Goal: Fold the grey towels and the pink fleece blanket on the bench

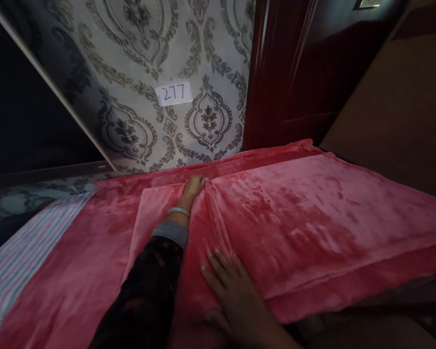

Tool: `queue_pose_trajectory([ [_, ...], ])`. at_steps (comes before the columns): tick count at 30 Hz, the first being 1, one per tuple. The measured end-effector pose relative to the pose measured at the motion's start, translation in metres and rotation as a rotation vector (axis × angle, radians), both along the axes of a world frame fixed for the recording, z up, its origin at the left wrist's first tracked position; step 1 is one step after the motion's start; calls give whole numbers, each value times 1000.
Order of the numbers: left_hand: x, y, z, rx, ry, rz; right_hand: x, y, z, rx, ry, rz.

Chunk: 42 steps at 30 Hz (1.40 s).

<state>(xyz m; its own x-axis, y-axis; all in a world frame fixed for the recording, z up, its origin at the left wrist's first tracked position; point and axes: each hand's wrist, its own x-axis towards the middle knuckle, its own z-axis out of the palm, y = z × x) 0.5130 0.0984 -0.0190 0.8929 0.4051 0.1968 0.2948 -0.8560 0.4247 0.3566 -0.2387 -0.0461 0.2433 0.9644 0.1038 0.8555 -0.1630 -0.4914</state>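
Note:
A red and pink plush blanket (pixel 287 208) lies spread out, its upper layer folded over on the lower one. At the far edge of this upper layer, my left hand (pixel 195 185) is closed on the cloth, knuckles up, with a bracelet (pixel 179 211) at the wrist. A crease runs through the blanket from there towards me. Nearer to me, my right hand (pixel 236 295) lies flat over that crease with its fingers spread. The right thumb is dim and hard to make out.
Striped cloth (pixel 47 232) shows beyond the blanket at the left. Behind stands a patterned wall (pixel 210 48) bearing a paper label (pixel 173 93) marked 277. A dark red door (pixel 294 72) is at the back right, a dark panel (pixel 29 106) at the left.

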Motion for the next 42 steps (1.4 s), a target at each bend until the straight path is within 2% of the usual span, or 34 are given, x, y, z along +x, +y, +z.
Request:
queue_pose_trajectory([
  [6,-1,-6,11,44,49,-4,-3,0,14,-81,60,-37],
  [10,-12,3,35,83,82,-58,4,1,43,-139,91,5],
  [14,-51,23,62,158,141,-16,27,35,78,-17,-6,-33],
  [16,-79,30,68,197,193,32,42,64,85,48,-94,-65],
  [18,-106,31,64,243,230,95,55,91,79,59,-162,-123],
  [21,-134,25,44,298,270,175,67,113,54,-29,-184,-204],
  [24,-144,19,22,328,293,206,69,113,30,-86,-179,-238],
  [26,-144,18,16,343,292,208,68,107,24,-93,-188,-241],
  [28,-143,18,15,351,289,202,67,103,28,-115,-192,-239],
  [31,-144,16,17,364,281,201,71,110,45,-146,-198,-229],
  [34,-147,12,19,404,241,207,81,139,65,-82,-250,-205],
  [36,-149,10,19,424,199,203,89,168,71,-29,-292,-173],
  [39,-151,9,17,425,162,207,101,204,64,-10,-326,-123],
  [42,-151,12,15,417,190,196,111,217,44,-24,-332,-100],
])
